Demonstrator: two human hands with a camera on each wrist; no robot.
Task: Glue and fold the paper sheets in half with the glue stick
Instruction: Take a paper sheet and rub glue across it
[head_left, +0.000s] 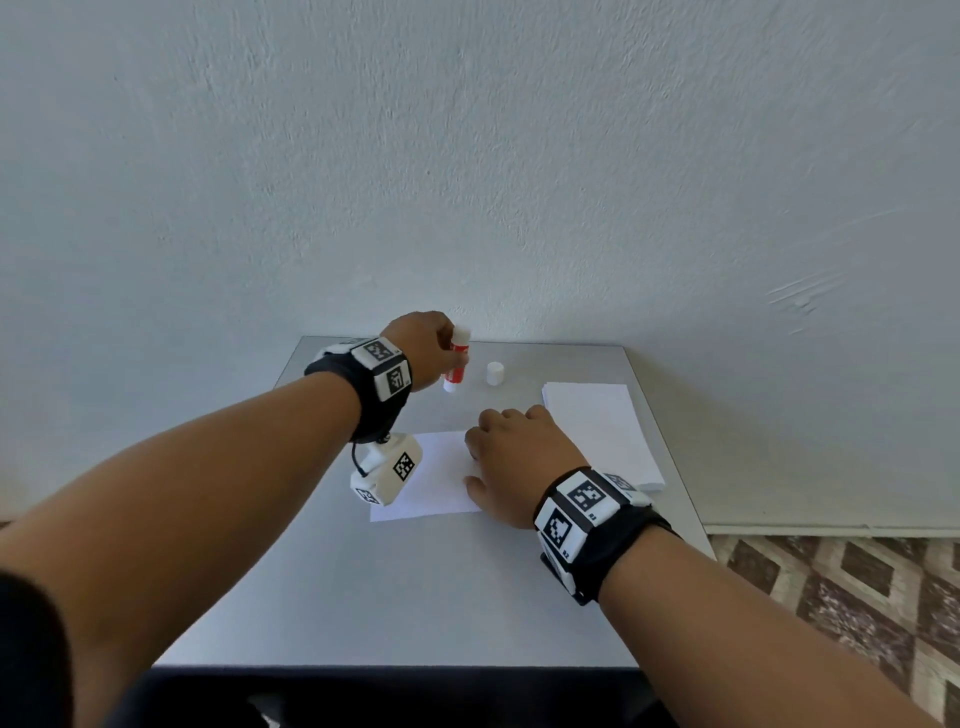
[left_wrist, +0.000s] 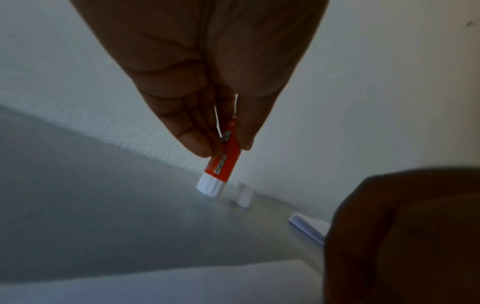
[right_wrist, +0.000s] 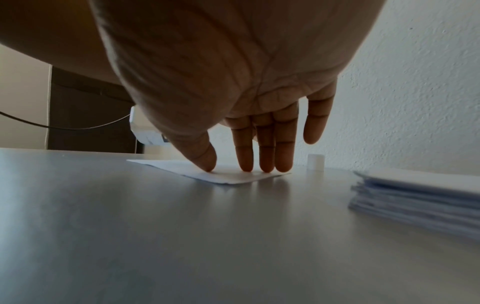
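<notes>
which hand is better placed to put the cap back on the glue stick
Right, probably. The left hand already grips the glue stick; the right hand only presses the sheet and is nearer the cap.

Your head camera looks forward and down over the tabletop (head_left: 395, 587) toward its far edge and the wall. Each wrist camera sits low and close, facing along its fingers; both share the white cap (left_wrist: 245, 195) near the far edge.

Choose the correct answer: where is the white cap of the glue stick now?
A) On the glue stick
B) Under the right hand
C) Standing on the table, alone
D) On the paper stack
C: the cap stands by itself on the table, beside the glue stick held in the left hand.
</notes>
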